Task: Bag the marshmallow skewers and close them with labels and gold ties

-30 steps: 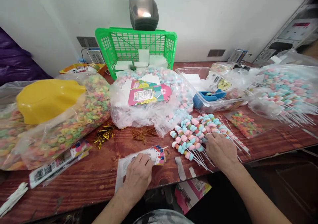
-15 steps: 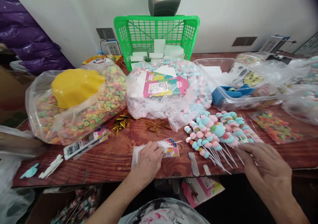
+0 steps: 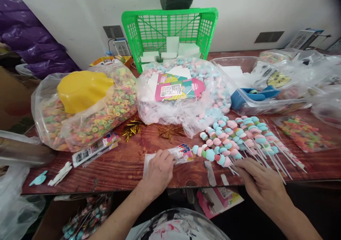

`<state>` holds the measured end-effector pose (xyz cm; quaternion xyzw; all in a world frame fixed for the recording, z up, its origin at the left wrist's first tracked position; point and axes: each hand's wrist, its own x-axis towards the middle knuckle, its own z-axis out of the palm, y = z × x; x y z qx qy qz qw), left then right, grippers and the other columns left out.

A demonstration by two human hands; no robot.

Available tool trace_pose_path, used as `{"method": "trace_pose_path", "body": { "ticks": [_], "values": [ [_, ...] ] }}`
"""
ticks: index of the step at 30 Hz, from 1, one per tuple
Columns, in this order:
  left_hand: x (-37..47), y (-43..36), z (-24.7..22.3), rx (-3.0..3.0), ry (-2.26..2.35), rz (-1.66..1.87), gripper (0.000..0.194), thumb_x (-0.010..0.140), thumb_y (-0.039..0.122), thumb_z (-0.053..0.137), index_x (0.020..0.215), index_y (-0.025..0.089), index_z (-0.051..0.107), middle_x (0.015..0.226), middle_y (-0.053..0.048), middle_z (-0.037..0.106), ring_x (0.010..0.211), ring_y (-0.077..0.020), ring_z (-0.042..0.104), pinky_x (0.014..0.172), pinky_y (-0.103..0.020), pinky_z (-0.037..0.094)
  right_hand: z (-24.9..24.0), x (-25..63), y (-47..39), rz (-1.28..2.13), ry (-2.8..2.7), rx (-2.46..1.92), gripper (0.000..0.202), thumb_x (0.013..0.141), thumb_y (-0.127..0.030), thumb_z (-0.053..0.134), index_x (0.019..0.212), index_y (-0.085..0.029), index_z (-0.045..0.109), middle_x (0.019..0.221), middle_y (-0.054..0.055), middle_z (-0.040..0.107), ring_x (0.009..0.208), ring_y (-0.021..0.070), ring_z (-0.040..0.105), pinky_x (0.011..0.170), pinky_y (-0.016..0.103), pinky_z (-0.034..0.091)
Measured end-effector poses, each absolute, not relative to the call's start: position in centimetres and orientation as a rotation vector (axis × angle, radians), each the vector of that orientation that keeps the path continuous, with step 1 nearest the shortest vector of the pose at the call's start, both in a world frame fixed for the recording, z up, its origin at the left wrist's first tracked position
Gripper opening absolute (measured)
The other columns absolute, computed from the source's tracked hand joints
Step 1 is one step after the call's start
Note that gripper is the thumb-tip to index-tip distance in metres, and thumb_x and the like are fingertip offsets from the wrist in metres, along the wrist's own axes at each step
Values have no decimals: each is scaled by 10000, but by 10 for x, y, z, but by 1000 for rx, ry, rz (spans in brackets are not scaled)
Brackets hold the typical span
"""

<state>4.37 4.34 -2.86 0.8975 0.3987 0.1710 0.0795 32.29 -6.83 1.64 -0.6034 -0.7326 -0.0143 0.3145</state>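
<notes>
My left hand (image 3: 160,169) is closed on a flat printed plastic packet (image 3: 182,154) near the table's front edge. My right hand (image 3: 259,183) pinches the white stick of a candy skewer (image 3: 210,154) strung with pink and blue pieces. That skewer points left, its tip close to the packet's right end. Behind it lies a pile of similar candy skewers (image 3: 253,130), their sticks toward the front. Between my hands lies a grey strip (image 3: 210,173) with a small white piece (image 3: 224,179) beside it.
Behind the hands stand a bag of ring candies (image 3: 106,123) with a yellow bowl (image 3: 84,91), a bag of pink-blue candies (image 3: 165,112), a green basket (image 3: 170,12) and a clear tub (image 3: 255,108). Gold ties (image 3: 131,128) lie left of centre.
My right hand has moved left from the pile and now holds a skewer across the front of it. My left hand remains on the packet. The view has shifted slightly.
</notes>
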Motion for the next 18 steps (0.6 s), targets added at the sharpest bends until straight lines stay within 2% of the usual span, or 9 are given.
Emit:
{"method": "trace_pose_path", "body": {
  "ticks": [3,9,13,18],
  "values": [
    [47,41,-24,2732,1238,417,172,876,91,509,830,165,658,875,-72,645,823,-224,557,695,-331,452,13,319,-69,-23,-1922,-1589,100,922,-182,506,948,-216,596,804,13,657,685,135,660,605,221,504],
    [38,53,-24,2198,1186,669,161,834,164,638,679,169,677,714,-18,628,684,-137,584,654,-253,441,17,319,-67,58,-1909,-1531,104,911,-167,516,945,-225,596,789,5,660,676,133,659,597,210,507],
    [33,56,-23,2086,1091,707,106,809,142,657,728,181,714,740,-12,667,704,-129,614,675,-240,448,21,322,-64,191,-1906,-1506,103,909,-181,517,929,-222,609,761,3,652,653,133,642,588,215,506],
    [28,56,-25,2159,976,714,161,856,141,587,784,182,725,777,-32,692,730,-137,619,690,-245,460,25,320,-58,288,-1915,-1481,115,899,-169,524,920,-222,625,760,5,663,651,143,639,578,231,508]
  ]
}}
